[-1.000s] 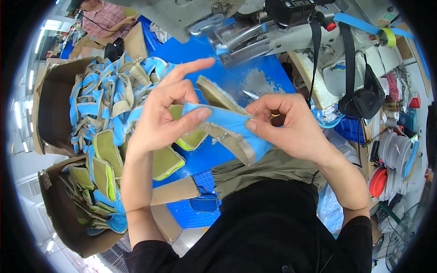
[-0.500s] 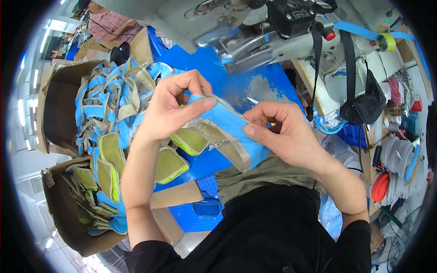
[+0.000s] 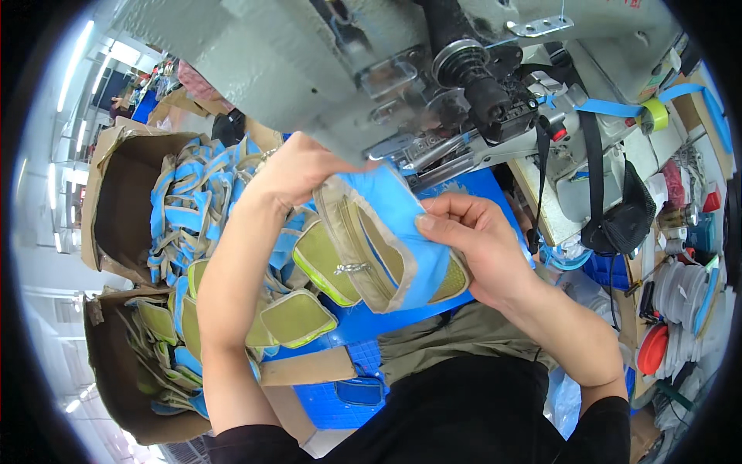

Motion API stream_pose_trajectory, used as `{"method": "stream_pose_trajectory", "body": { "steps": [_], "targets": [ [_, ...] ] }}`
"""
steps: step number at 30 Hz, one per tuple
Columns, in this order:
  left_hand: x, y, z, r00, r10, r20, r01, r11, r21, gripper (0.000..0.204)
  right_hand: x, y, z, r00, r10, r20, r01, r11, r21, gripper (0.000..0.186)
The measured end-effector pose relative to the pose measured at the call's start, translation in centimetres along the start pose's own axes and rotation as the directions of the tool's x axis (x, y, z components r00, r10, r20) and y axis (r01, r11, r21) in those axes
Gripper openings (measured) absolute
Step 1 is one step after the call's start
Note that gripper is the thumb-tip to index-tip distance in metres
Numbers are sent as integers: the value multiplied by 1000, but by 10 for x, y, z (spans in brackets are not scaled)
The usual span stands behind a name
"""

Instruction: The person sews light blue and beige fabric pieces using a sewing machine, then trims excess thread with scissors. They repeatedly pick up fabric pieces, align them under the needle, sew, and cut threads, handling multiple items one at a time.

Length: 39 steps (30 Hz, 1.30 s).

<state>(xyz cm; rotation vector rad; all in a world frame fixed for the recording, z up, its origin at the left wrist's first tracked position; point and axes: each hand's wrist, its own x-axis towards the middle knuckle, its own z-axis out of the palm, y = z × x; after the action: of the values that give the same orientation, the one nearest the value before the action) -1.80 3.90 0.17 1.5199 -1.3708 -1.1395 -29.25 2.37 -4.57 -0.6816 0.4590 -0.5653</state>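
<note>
Between my hands is a small zippered fabric pouch point(image 3: 413, 271), khaki with a blue band and a zipper facing the left side. My left hand point(image 3: 297, 170) grips its upper edge close under the sewing machine point(image 3: 456, 100); those fingertips are partly hidden and blurred. At the pouch's right side, my right hand point(image 3: 479, 243) pinches the blue band between thumb and fingers. Below and left of the pouch lie olive pads point(image 3: 297, 319) with lime edging, partly on the blue work surface point(image 3: 352, 329).
A cardboard box point(image 3: 127, 209) at the left stands next to a heap of blue and khaki strips point(image 3: 185, 209). A lower box point(image 3: 116, 371) contains more fabric pieces. Blue binding tape point(image 3: 610, 107) runs to the machine at right. Black straps point(image 3: 591, 147) and a mesh bag point(image 3: 626, 193) hang there.
The pouch has turned so its zippered side shows, and it sits closer to the sewing machine. The pointed metal tip and thread by my right hand are no longer visible. The view has shifted.
</note>
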Motion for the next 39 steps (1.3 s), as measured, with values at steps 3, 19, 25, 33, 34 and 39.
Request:
{"method": "stream_pose_trajectory", "body": {
  "steps": [3, 19, 25, 33, 34, 39],
  "targets": [
    [19, -16, -16, 988, -135, -76, 143, 983, 112, 27, 7, 2, -1, 999, 15, -29, -13, 998, 59, 19],
    [53, -17, -21, 993, 7, 121, 50, 887, -460, 30, 18, -1, 4, 998, 36, -55, -26, 986, 162, 26],
    [53, -15, -16, 996, 13, 94, 32, 885, -465, 31, 12, -7, 8, 992, 102, -80, -88, 982, 168, 27],
    [60, -6, -9, 1000, 13, 8, -10, 947, -321, 33, 17, -9, 10, 991, 68, -118, -61, 997, 56, 25],
    [59, -4, -10, 999, 26, -27, -30, 986, -164, 36, 17, -10, 12, 989, 77, -125, -72, 997, 40, 25],
    [21, 13, 20, 886, 186, -425, -122, 977, 173, 36, 15, -10, 11, 990, 39, -138, -40, 999, -2, 26]
  ]
}}
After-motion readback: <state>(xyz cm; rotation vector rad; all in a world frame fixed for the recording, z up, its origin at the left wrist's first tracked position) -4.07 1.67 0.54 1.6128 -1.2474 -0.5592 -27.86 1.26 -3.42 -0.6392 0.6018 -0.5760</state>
